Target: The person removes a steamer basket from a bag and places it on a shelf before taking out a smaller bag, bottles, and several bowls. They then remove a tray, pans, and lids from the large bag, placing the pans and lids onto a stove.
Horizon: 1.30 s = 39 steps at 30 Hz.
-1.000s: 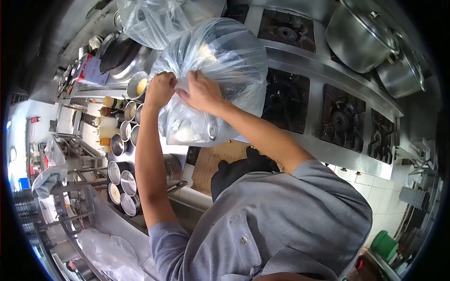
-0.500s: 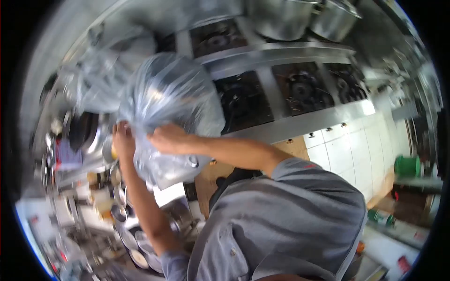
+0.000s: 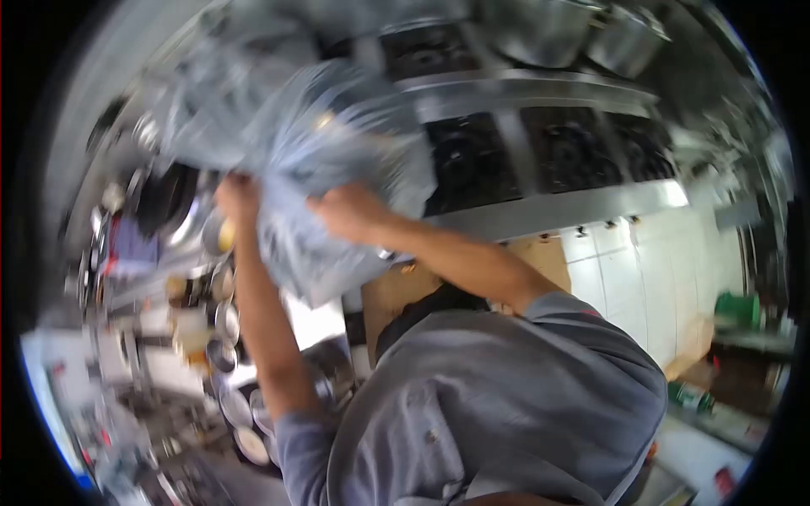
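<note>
A large translucent plastic bag (image 3: pixel 367 152) fills the space before me, its film gathered into a neck between my hands. What is inside it cannot be made out. My left hand (image 3: pixel 238 199) is closed on the film at the left of the neck. On the right side, my right hand (image 3: pixel 350 213) also grips the film, its fingers curled. The lower part of the bag hangs loose below both hands. Another clear plastic bag (image 3: pixel 207 114) lies behind and to the left, against the first one.
A steel stove with black burners (image 3: pixel 468 164) runs along the right. Large metal pots (image 3: pixel 540 34) stand at the back. A dark pan (image 3: pixel 164 198) and a purple container (image 3: pixel 133 246) are at the left, with several bowls (image 3: pixel 224 354) below. White tiles (image 3: pixel 641 278) cover the right side.
My hands have moved apart, the right one more to the right, drawing the bag's film between them. The whole view has shifted slightly, and the bag is blurred by motion.
</note>
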Each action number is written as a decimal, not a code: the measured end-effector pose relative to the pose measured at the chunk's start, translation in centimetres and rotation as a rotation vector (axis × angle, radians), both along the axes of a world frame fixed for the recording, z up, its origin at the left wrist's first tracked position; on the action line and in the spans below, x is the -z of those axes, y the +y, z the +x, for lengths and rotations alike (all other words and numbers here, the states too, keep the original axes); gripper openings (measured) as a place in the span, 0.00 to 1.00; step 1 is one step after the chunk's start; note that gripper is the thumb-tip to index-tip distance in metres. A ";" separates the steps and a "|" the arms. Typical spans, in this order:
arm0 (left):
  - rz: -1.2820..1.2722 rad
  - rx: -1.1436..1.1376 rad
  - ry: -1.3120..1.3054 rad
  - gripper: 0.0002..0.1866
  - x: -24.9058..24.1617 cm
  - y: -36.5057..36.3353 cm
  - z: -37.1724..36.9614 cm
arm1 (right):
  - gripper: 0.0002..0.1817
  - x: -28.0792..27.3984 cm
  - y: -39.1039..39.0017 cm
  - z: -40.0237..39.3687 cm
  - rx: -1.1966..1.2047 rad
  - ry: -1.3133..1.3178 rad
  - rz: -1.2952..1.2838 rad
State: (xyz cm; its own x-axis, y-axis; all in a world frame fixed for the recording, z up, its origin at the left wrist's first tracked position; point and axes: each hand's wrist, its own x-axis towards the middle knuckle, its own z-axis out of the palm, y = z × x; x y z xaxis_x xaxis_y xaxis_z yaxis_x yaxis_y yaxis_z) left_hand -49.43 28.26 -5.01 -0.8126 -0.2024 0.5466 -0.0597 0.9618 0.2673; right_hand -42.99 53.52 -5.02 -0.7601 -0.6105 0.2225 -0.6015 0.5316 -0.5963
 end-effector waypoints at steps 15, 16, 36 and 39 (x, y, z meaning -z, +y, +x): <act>0.108 -0.186 0.034 0.11 -1.1 1.0 -0.6 | 0.09 1.8 -0.7 0.1 -0.057 0.203 -0.038; 0.256 -0.283 0.044 0.11 -0.9 1.0 -1.1 | 0.09 1.7 -0.4 0.0 -0.068 0.202 -0.035; 1.904 0.214 0.276 0.09 -3.4 3.2 12.9 | 0.24 0.6 0.4 -5.8 -0.524 -1.256 -1.255; 2.065 0.347 0.066 0.08 0.4 9.6 16.6 | 0.26 3.0 -1.5 -7.2 -0.352 -0.274 -0.901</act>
State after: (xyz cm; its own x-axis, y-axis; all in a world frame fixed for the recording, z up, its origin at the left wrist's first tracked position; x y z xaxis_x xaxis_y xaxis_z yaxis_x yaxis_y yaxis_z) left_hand -32.83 37.84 -5.42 -0.9354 -0.2910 -0.2011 0.0673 -0.7046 0.7064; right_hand -50.21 52.06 -8.02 -0.6629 -0.5005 0.5568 -0.4192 -0.3680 -0.8299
